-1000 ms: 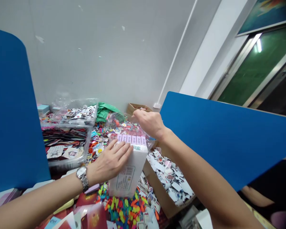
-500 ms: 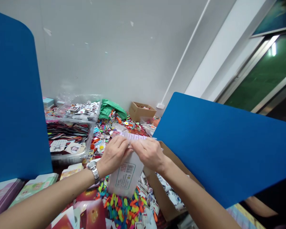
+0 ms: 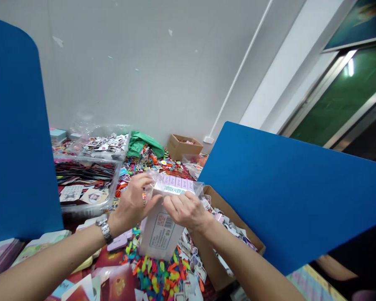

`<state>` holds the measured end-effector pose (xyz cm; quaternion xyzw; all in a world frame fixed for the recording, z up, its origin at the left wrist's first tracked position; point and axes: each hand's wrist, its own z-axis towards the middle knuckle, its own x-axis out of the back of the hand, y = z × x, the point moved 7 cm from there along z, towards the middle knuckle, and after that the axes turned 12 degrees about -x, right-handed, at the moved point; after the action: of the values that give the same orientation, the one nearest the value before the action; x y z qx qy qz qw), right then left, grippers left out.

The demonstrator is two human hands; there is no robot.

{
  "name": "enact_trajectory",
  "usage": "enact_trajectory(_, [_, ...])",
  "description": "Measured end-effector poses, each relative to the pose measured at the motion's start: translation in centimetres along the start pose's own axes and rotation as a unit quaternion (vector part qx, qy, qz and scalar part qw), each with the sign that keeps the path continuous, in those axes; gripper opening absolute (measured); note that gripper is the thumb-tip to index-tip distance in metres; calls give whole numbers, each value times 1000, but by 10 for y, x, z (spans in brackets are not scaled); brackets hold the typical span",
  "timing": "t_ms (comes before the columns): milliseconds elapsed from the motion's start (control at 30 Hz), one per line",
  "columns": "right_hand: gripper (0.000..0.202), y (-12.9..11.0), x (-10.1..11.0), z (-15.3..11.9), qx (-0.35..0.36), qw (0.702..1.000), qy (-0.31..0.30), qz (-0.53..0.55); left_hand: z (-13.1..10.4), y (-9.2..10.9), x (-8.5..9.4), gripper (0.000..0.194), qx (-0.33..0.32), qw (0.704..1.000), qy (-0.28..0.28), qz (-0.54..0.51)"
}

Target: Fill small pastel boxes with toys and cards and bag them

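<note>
A clear plastic bag (image 3: 161,236) with a printed label on its front stands upright in the middle, its top opening spread. Inside its upper part shows a row of small lilac boxes (image 3: 178,182) behind a white strip with green lettering. My left hand (image 3: 132,205), with a metal watch on the wrist, grips the bag's left upper edge, thumb along the front and fingers at the corner. On the front rim my right hand (image 3: 186,211) has its fingers closed on the plastic. Colourful small balloons (image 3: 158,276) lie under and in front of the bag.
Blue divider panels stand left (image 3: 15,125) and right (image 3: 288,188). Clear bins of cards (image 3: 113,196) sit back left. An open carton (image 3: 217,267) is beside my right forearm, a smaller carton (image 3: 181,147) by the wall. Another person's arm (image 3: 336,267) shows lower right.
My hands have moved apart at the bag's top, the left one going left. The opening is now wider, and the lilac boxes and lettered strip show more. The view has shifted slightly.
</note>
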<state>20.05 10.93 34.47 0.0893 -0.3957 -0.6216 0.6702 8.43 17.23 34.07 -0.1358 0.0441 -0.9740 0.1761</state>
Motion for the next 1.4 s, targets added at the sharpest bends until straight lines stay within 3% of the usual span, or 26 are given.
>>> enact_trajectory(33, [16,1,-1,0,2,1000,0,-3,4,-1,7,65,-23,999,11,22])
enact_trajectory(100, [14,2,-2,-1,4,1000,2,-6,14,-2,13,69,-81,994,-21,63])
enact_trajectory(233, [17,2,-3,-2,14,1000,4,-4,19,-5,12,42,-209,969,-119,59])
enact_trajectory(400, [13,-3,2,-5,37,999,-3,-1,-8,-8,19,31,-279,943,-179,38])
enact_trajectory(567, [10,-14,2,-6,85,996,7,-6,-36,-2,11,19,-337,918,-189,88])
enact_trajectory(700, [17,-11,-2,-2,98,995,23,-14,-33,-5,-3,14,-293,912,-263,112])
enact_trajectory(767, [17,-8,-3,-1,102,994,24,-16,-22,-5,2,9,-239,925,-279,93])
enact_trajectory(867, [16,-8,-4,-1,108,994,22,-13,8,4,23,2,-158,965,-207,28])
enact_trajectory(933, [17,-9,-5,0,110,994,23,-12,27,11,28,14,-123,980,-154,-17])
enact_trajectory(1033, [20,-10,-6,1,111,993,25,-6,37,13,5,35,-106,983,-147,-19])
enact_trajectory(1200, [16,-11,-6,-2,101,994,28,-12,6,-11,-61,40,-45,963,-250,-90])
enact_trajectory(1267, [15,-13,0,-5,82,996,19,-17,-3,-17,-70,42,-45,961,-249,-112])
enact_trajectory(1400, [7,-18,28,-20,33,999,-20,28,-9,-22,-68,54,-42,963,-237,-122])
